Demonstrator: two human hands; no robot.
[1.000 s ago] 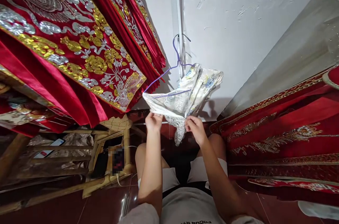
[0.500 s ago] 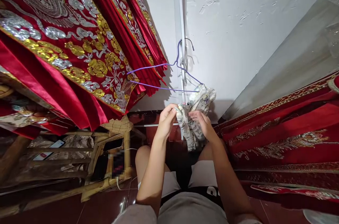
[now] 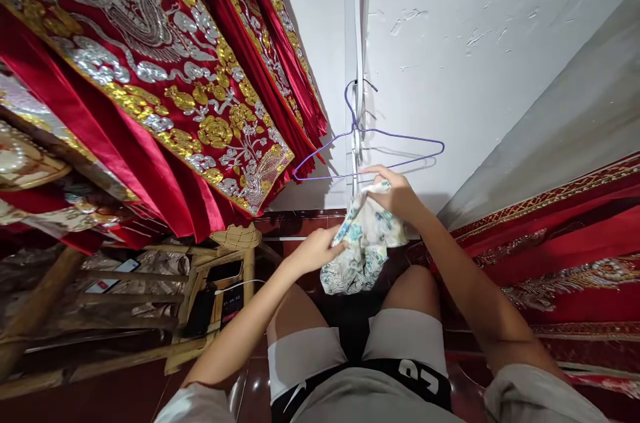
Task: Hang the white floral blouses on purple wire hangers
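Observation:
A white garment with blue and green flowers (image 3: pixel 353 269) hangs bunched between my two hands, above my lap. My left hand (image 3: pixel 320 249) is closed on its left edge. Higher up, my right hand (image 3: pixel 395 195) grips the top of the cloth, its index finger stretched towards the wall. Just above the right hand is a bare purple wire hanger (image 3: pixel 405 136), hooked at the pale vertical pole (image 3: pixel 359 29). The garment is off the hanger, and its exact kind is hard to make out in the folds.
Red robes with gold and silver embroidery (image 3: pixel 215 133) hang on the left. More red beaded cloth (image 3: pixel 575 263) hangs on the right. A bamboo stand (image 3: pixel 247 263) at lower left holds phones (image 3: pixel 200 313). A white wall (image 3: pixel 450 29) rises ahead.
The garment has come off the hanger's right end and moved down towards my lap. The hanger has swung round to face the wall. My left hand has lowered; my right hand has risen.

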